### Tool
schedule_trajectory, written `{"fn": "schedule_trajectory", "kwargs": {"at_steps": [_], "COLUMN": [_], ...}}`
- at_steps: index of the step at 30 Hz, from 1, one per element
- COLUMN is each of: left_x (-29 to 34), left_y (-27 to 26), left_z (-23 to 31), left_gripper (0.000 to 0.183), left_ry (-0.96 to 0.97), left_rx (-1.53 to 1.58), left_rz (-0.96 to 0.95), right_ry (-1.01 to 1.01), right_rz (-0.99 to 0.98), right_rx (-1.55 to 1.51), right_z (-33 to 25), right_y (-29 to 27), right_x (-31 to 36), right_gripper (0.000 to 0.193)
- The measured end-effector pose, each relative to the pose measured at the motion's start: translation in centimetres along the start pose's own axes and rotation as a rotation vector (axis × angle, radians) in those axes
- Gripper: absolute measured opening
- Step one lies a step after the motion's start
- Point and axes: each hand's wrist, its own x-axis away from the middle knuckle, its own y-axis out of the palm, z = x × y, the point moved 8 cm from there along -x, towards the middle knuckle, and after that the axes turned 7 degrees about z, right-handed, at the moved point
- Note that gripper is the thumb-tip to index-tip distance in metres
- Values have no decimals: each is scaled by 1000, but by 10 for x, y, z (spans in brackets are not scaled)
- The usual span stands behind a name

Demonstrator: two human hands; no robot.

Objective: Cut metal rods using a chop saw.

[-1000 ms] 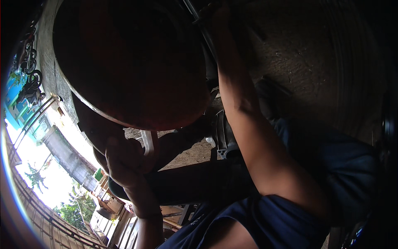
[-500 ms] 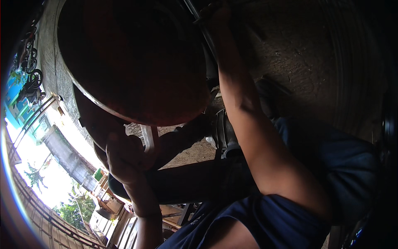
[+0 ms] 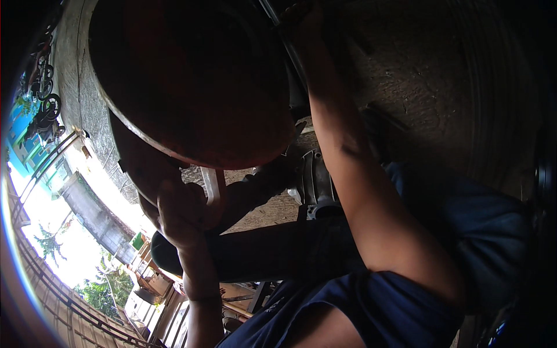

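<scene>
A large, dark, reddish round body [image 3: 191,98] with a paler edge fills the upper middle in front of me. Below its near edge, my left hand [image 3: 183,214] is closed, its fingers curled beside a pale flat strip [image 3: 213,184]. What those fingers grip is lost in shadow, though a dark curved panel [image 3: 136,156] runs down to them. My right arm stretches along the round body's right side. At its far end my right hand [image 3: 301,17] is closed at a thin shiny metal bar [image 3: 270,13]; deep shade hides most of its fingers.
A ribbed grey metal casing [image 3: 316,180] lies on the ground between my legs and right forearm. My dark-trousered leg [image 3: 278,249] crosses below. Worn, bare ground [image 3: 418,87] spreads to the right. Parked motorcycles [image 3: 46,87] and a bright yard with a low wall [image 3: 98,211] are at far left.
The round body has shifted slightly right and upward, with the dark panel and pale strip. My left hand has moved a little right along with them. My right hand stays at the bar.
</scene>
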Motion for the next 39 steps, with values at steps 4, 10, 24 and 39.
{"fn": "schedule_trajectory", "kwargs": {"at_steps": [4, 10, 24, 39], "left_x": [0, 1, -6, -4], "left_y": [-6, -2, -1, 0], "left_z": [-4, -5, 6, 1], "left_gripper": [62, 47, 31, 30], "left_ry": [1, -64, 49, -47], "left_rx": [13, 106, 201, 254], "left_rz": [-5, -105, -30, -46], "right_ry": [32, 103, -803, -317], "right_rz": [-274, -509, 3, 127], "right_rx": [-1, 45, 1939, 694], "right_z": [6, 0, -15, -67], "right_y": [-2, 3, -92, -34], "right_x": [-20, -10, 278, 125], "right_gripper": [44, 25, 42, 26]}}
